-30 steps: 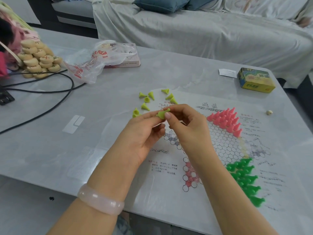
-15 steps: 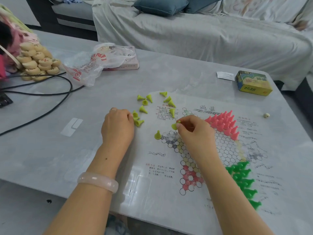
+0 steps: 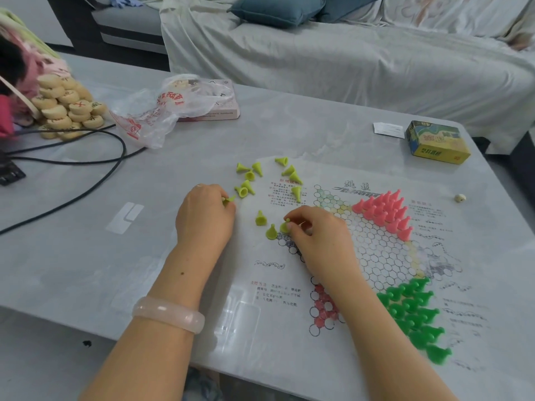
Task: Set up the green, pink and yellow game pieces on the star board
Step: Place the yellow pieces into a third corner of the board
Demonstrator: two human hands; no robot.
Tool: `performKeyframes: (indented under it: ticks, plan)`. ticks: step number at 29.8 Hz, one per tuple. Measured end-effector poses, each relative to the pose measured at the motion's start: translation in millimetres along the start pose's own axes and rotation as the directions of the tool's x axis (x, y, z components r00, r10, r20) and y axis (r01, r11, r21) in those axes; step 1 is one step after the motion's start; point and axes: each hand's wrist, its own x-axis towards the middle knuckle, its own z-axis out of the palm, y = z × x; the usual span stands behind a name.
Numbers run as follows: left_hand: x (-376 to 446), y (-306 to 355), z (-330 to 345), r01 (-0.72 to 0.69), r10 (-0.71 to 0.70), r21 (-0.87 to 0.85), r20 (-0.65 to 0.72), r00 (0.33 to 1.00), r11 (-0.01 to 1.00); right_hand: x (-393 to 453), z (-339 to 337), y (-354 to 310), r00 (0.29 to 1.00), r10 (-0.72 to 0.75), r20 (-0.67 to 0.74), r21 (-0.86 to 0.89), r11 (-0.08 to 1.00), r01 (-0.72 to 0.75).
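Note:
The star board (image 3: 376, 250), a printed sheet, lies on the grey table. Pink pieces (image 3: 385, 212) fill its far point and green pieces (image 3: 414, 314) fill its near right point. Several yellow pieces (image 3: 269, 176) lie loose beyond the board's left point. Two yellow pieces (image 3: 266, 225) stand upright at that left point. My right hand (image 3: 318, 235) pinches a third yellow piece (image 3: 285, 225) by its top, beside those two. My left hand (image 3: 205, 218) pinches a lying yellow piece (image 3: 229, 199) at the edge of the loose group.
A plastic bag (image 3: 162, 111) on a pink box, a pile of round wooden chess discs (image 3: 66, 108) and black cables (image 3: 95, 157) occupy the table's far left. A yellow-green card box (image 3: 437, 143), a paper slip and a small die (image 3: 459, 197) sit far right. A covered sofa stands behind.
My hands parted after meeting above the board. The right hand set yellow pieces at the left point; a second upright piece now stands there. The left hand went to the loose pieces and took one.

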Motion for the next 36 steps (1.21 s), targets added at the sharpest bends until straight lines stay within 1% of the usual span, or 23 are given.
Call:
performKeyframes:
  ticks: [3, 7, 13, 18, 20, 21, 22, 23, 25, 26, 28, 29, 31, 36]
  plan:
    - [2, 2, -11, -0.024, 0.017, -0.086, -0.074, 0.997, 0.996, 1, 2, 1, 1.000, -0.002, -0.001, -0.018, 1.000, 0.002]
    - [-1, 1, -17, -0.052, 0.038, -0.143, -0.096, 0.995, 0.988, 1, 4, 3, 1.000, -0.014, 0.007, -0.050, 0.999, 0.014]
    - [-2, 1, -17, -0.048, 0.032, -0.185, -0.086, 0.996, 0.982, 1, 7, 4, 0.999, -0.038, -0.005, -0.065, 0.997, 0.038]
    - [-4, 4, -18, -0.040, 0.030, -0.213, -0.048, 0.998, 0.976, 2, 9, 5, 0.999, -0.047, -0.015, -0.070, 0.996, 0.046]
    - [-6, 6, -20, -0.034, 0.029, -0.257, -0.022, 0.999, 0.966, 2, 9, 6, 0.999, -0.051, -0.009, -0.078, 0.996, 0.050]
    - [-7, 8, -20, -0.018, 0.022, -0.317, 0.007, 1.000, 0.948, 1, 9, 6, 0.999, -0.054, -0.001, -0.076, 0.996, 0.053]
    - [-8, 9, -21, 0.013, 0.010, -0.408, 0.054, 0.998, 0.913, 0, 7, 5, 0.999, -0.052, 0.004, -0.054, 0.997, 0.053]
    - [-9, 11, -21, 0.061, 0.000, -0.513, 0.118, 0.993, 0.856, -1, 4, 3, 0.999, -0.046, -0.002, -0.003, 0.999, 0.046]
    - [-12, 15, -23, 0.179, 0.004, -0.671, 0.261, 0.965, 0.720, -2, -4, -4, 0.999, -0.020, -0.050, 0.183, 0.983, 0.028]
    - [-14, 17, -23, 0.230, 0.017, -0.705, 0.325, 0.946, 0.671, -2, -9, -8, 0.998, -0.005, -0.069, 0.297, 0.954, 0.026]
    - [-18, 21, -24, 0.290, 0.069, -0.737, 0.414, 0.908, 0.611, -3, -16, -17, 0.998, 0.009, -0.055, 0.483, 0.875, 0.019]
    - [-19, 23, -23, 0.300, 0.096, -0.742, 0.438, 0.894, 0.599, -4, -18, -19, 0.999, 0.012, -0.038, 0.543, 0.840, 0.011]
    - [-21, 25, -23, 0.300, 0.126, -0.739, 0.460, 0.879, 0.604, -5, -20, -21, 1.000, 0.027, -0.013, 0.609, 0.793, -0.013]
    - [-23, 28, -21, 0.271, 0.171, -0.727, 0.471, 0.865, 0.630, -4, -18, -18, 0.999, 0.048, 0.000, 0.643, 0.765, -0.037]
